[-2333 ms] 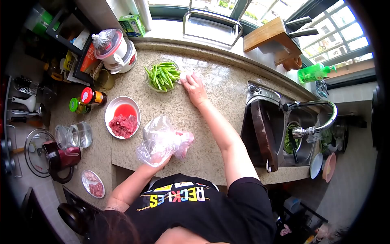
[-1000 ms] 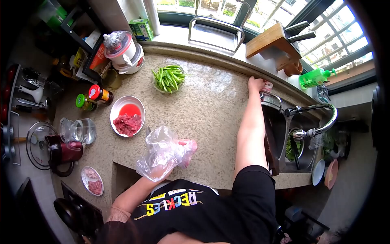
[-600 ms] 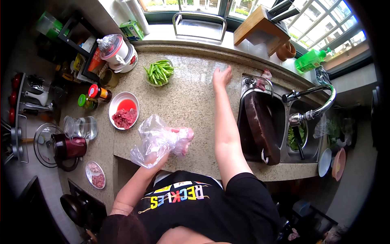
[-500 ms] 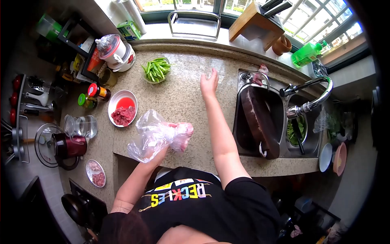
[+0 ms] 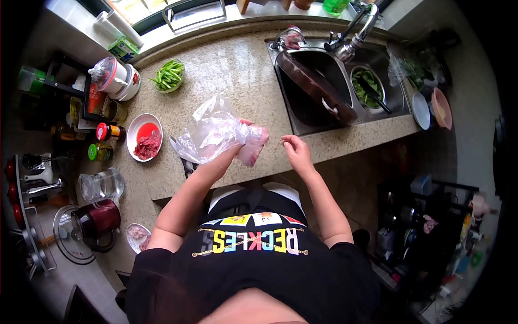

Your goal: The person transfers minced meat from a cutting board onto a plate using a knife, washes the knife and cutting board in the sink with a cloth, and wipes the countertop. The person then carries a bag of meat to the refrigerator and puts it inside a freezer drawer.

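Observation:
My left hand [image 5: 222, 161] is closed on a clear plastic bag [image 5: 208, 135] with a chunk of pale pink raw meat [image 5: 253, 146] at its right end. The bag is partly see-through and crumpled, and it covers some of my fingers. I hold it above the front part of the counter. To the right of the meat, apart from it, my right hand [image 5: 297, 154] hovers by the counter's front edge with its fingers loosely bent and nothing visible in them. A white bowl [image 5: 131, 146] of dark red raw meat [image 5: 148, 147] in red liquid stands left of the bag.
A bowl of cut green peppers [image 5: 169, 74] sits at the back of the counter [image 5: 237, 67]. On the right, the double sink [image 5: 297, 116] holds a thick dark board [image 5: 315, 86] and a bowl of greens [image 5: 367, 86]. Jars [image 5: 108, 132] and a glass pitcher [image 5: 102, 184] line the left.
My right hand has drawn back from over the counter towards my body and its fingers are more bent. My left hand still grips the bag. The view has turned, with the sink higher up.

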Demonstrator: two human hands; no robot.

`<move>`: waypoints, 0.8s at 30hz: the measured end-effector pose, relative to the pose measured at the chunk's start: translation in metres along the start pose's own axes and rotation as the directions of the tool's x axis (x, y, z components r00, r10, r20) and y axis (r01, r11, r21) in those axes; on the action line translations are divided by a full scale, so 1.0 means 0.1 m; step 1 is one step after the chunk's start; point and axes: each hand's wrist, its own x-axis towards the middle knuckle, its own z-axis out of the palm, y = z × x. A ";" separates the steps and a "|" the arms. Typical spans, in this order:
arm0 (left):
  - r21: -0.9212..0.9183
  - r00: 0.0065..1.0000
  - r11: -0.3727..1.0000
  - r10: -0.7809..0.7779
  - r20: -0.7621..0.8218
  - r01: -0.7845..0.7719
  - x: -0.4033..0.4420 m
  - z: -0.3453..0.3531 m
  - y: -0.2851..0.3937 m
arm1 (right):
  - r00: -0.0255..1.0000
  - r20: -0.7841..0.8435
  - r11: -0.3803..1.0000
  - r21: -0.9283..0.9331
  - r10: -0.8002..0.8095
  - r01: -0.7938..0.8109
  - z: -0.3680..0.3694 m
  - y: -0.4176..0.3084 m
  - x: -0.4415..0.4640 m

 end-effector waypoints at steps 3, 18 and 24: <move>-0.020 0.992 0.999 0.032 0.120 -0.029 0.04 0.14 -0.02 | 0.988 -0.081 0.991 0.014 0.133 -0.132 -0.02 0.31 -0.67; -0.269 0.807 0.836 -0.299 0.509 0.479 0.02 1.67 -0.36 | 0.892 -0.266 0.898 0.355 0.365 -0.261 -0.44 0.65 -2.24; -0.142 0.717 0.824 -0.375 0.587 0.548 -0.20 2.62 -0.77 | 0.843 -0.380 0.898 0.367 0.382 -0.242 -0.87 1.25 -3.15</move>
